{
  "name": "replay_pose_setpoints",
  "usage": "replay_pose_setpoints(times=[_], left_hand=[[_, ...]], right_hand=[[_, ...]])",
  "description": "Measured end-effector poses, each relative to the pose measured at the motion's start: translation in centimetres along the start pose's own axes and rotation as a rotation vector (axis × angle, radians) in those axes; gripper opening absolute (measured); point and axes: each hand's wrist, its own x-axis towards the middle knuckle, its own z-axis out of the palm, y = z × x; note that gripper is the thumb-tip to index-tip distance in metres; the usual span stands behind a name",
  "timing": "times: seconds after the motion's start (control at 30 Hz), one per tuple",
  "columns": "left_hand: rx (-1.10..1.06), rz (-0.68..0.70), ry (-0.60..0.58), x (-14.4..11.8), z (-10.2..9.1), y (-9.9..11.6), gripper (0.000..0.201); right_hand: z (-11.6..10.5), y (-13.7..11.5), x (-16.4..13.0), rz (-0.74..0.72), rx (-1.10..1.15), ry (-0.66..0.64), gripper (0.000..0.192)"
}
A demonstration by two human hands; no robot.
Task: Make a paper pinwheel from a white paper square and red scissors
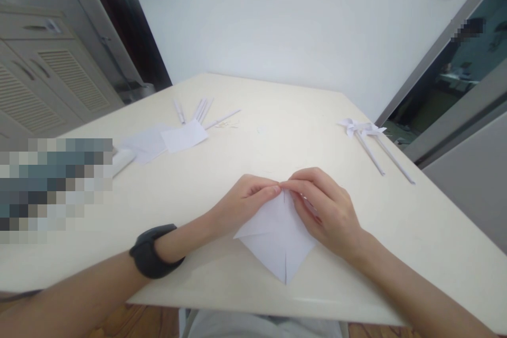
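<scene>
A square sheet of white paper (273, 243) lies turned as a diamond near the table's front edge, with slits running in from its corners. At its far corner my left hand (249, 195) pinches the paper between thumb and fingers. From the other side my right hand (327, 206) grips the same corner, its fingertips meeting those of the left. The fingers cover that corner, and my right hand hides part of the sheet's right side. A black band is on my left wrist.
Two paper pinwheels (364, 129) on rolled paper sticks lie at the right. Several paper rolls (202, 110), loose paper sheets (184, 136) and thin slivers (227, 124) are at the back left. A pixelated item (51, 190) sits at the left. The table (277, 100) meets a white wall.
</scene>
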Motion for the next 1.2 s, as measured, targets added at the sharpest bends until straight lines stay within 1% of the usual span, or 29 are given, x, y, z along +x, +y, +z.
replay_pose_setpoints(times=[0.23,0.43,0.67,0.77,0.9,1.2], left_hand=[[-0.014,0.010,0.013,0.0,0.0,0.0,0.031],[-0.028,0.026,-0.022,0.0,-0.1,-0.3,0.032],[-0.029,0.033,-0.034,0.1,0.0,-0.2,0.030],[-0.029,0.038,-0.029,0.1,0.0,-0.3,0.032],[-0.009,0.036,-0.033,0.0,0.0,-0.3,0.032],[0.052,0.051,-0.111,-0.1,0.1,0.5,0.032]], right_hand=[[-0.1,0.0,-0.2,-0.029,-0.038,-0.011,0.028],[0.0,-0.1,-0.2,-0.075,-0.079,-0.007,0.027],[0.0,0.0,-0.1,-0.051,-0.073,-0.029,0.027],[-0.2,-0.1,0.0,0.004,-0.027,-0.046,0.028],[-0.5,-0.3,0.2,0.118,0.106,-0.055,0.026],[-0.9,-0.4,0.8,0.238,0.283,-0.080,0.013]])
